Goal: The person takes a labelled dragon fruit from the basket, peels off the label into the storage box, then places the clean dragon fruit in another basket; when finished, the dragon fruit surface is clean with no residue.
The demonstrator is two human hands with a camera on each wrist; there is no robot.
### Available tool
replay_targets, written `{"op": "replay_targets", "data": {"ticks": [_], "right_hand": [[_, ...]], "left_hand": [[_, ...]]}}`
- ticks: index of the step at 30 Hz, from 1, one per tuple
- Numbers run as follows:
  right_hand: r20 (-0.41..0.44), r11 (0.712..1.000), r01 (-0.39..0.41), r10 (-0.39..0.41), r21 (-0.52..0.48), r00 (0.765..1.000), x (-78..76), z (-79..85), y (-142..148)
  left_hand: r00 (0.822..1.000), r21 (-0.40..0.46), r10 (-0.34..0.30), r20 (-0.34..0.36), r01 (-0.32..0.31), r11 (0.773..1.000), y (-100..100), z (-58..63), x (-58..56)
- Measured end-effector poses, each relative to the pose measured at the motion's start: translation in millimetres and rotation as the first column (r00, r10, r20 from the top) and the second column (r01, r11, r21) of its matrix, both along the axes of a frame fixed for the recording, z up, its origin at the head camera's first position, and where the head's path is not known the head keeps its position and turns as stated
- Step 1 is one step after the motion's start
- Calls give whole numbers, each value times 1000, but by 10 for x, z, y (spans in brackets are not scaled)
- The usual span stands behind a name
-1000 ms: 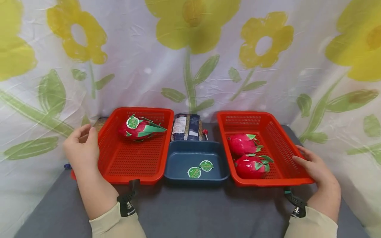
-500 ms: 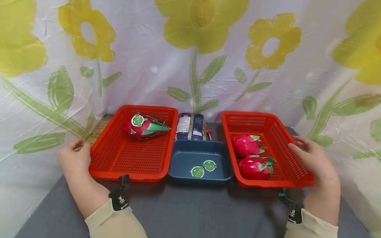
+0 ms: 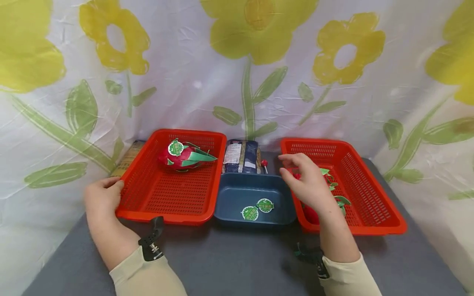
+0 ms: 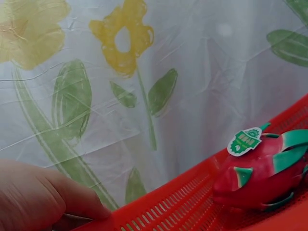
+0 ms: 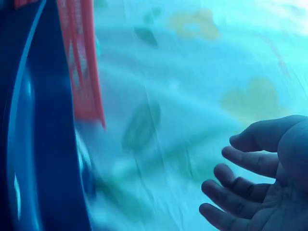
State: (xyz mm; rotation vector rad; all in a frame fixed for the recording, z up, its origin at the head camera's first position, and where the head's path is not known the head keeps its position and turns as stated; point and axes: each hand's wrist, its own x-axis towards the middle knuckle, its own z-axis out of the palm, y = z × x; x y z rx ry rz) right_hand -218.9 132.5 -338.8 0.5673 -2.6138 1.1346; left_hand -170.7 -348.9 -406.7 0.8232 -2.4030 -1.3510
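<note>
My left hand [image 3: 103, 197] holds the left rim of the left red basket [image 3: 166, 195], its thumb along the edge in the left wrist view. In that basket lies a dragon fruit [image 4: 250, 180] with a round green sticker [image 4: 244, 141]. My right hand [image 3: 311, 181], fingers spread and nothing in them, hovers over the left side of the right red basket [image 3: 377, 201]. Two dragon fruits lie there, the nearer one [image 3: 310, 214] and the farther one [image 3: 297, 176] mostly hidden behind that hand. Between the baskets stands a blue tray [image 3: 235, 194] with two green-and-white round stickers [image 3: 250, 213].
Behind the tray are a dark blue food bag [image 3: 240, 158] and a red lollipop [image 3: 264, 163]. A yellowish package [image 3: 129, 158] shows past the left basket. The grey table [image 3: 237, 263] runs back to a flower-printed curtain [image 3: 177, 82].
My left hand has come down onto the left basket's rim, and that basket has shifted slightly. My right hand has left the right basket's right rim and swung left across it.
</note>
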Motion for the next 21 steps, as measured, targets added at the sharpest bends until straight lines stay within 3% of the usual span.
{"op": "replay_targets", "data": {"ticks": [8, 14, 17, 21], "right_hand": [[-49, 977, -208, 206, -39, 977, -256, 133, -877], [50, 967, -253, 252, 28, 967, -598, 256, -1402], [127, 958, -282, 273, 56, 954, -792, 175, -1663], [240, 958, -281, 260, 54, 935, -980, -65, -2053]], "left_hand": [[1000, -25, 4, -1, -4, 1000, 37, 20, -9], [1000, -22, -2, -7, 2, 1000, 76, 57, -45], [1000, -8, -5, 1, 5, 1000, 69, 50, -31], [1000, -3, -12, 15, 12, 1000, 14, 6, 17]]}}
